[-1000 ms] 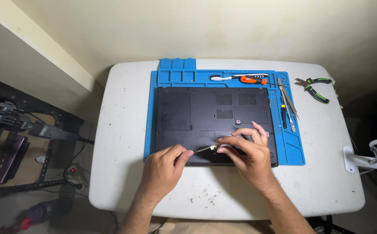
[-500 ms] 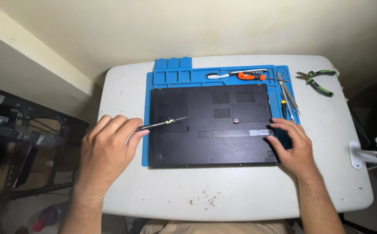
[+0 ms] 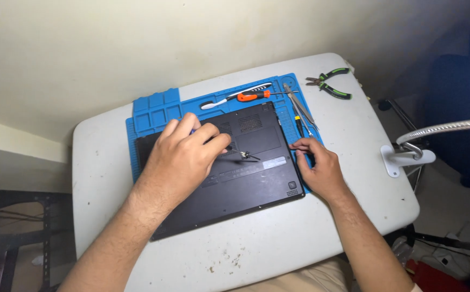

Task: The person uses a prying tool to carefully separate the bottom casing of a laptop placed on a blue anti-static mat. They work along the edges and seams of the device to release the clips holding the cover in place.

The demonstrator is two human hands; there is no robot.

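We found the black laptop (image 3: 245, 162) lying base-up on the blue repair mat (image 3: 154, 116), which sat on the white table (image 3: 354, 130); all positions below are given relative to the laptop. Our left hand (image 3: 183, 157) rested over its left half, fingers curled narrow around a small precision screwdriver (image 3: 243, 155) whose tip stood on the base panel near the middle. Our right hand (image 3: 318, 165) lay at the laptop's right edge, fingers part-spread and pressed flat to the edge and the mat, holding nothing. Beyond the far edge lay an orange-handled screwdriver (image 3: 251, 96) and a white-handled tool (image 3: 229, 100); off the far right corner lay metal tweezers (image 3: 300, 111), and further out green-handled pliers (image 3: 329, 84). We judged the laptop to be stiff, moderately heavy and smooth-shelled, likely to slide on a bare top but checked by the mat. The vented panel looked thin, so we judged it best held by the side edges and corners, never the grilles. The screwdriver appeared light and slender, best pinched close to its tip end.
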